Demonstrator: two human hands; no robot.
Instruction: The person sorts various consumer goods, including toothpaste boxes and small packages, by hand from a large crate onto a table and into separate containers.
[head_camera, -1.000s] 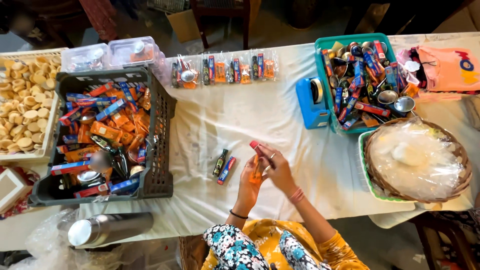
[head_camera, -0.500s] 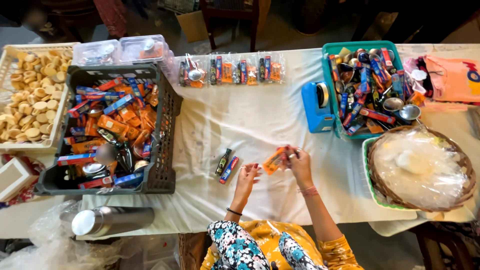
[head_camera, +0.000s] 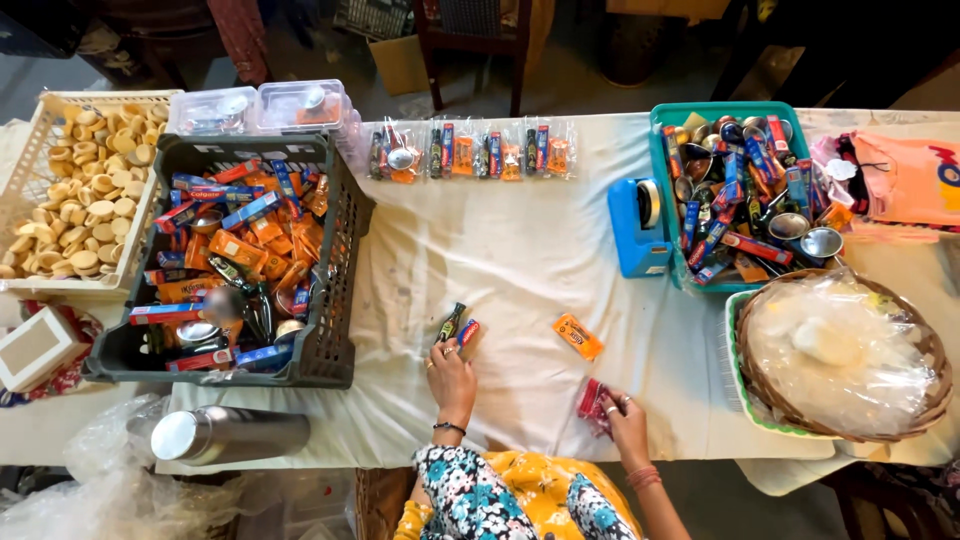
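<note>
Now, small packets are being handled on the surface (head_camera: 520, 260).
A red sachet (head_camera: 592, 403), light and crinkly, is pinched at its edge by right hand (head_camera: 628, 425) fingers; left hand (head_camera: 451, 370) fingers rest narrow on a small tube (head_camera: 465, 333).

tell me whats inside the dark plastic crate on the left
The dark plastic crate holds a heap of orange, red and blue packets, small dark bottles and round metal cups. Whatever lies under the heap, and the crate's floor, is covered.

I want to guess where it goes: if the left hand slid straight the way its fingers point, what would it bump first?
Probably the small dark bottle and the little red-and-blue packet, right at the left hand's fingertips.
</note>
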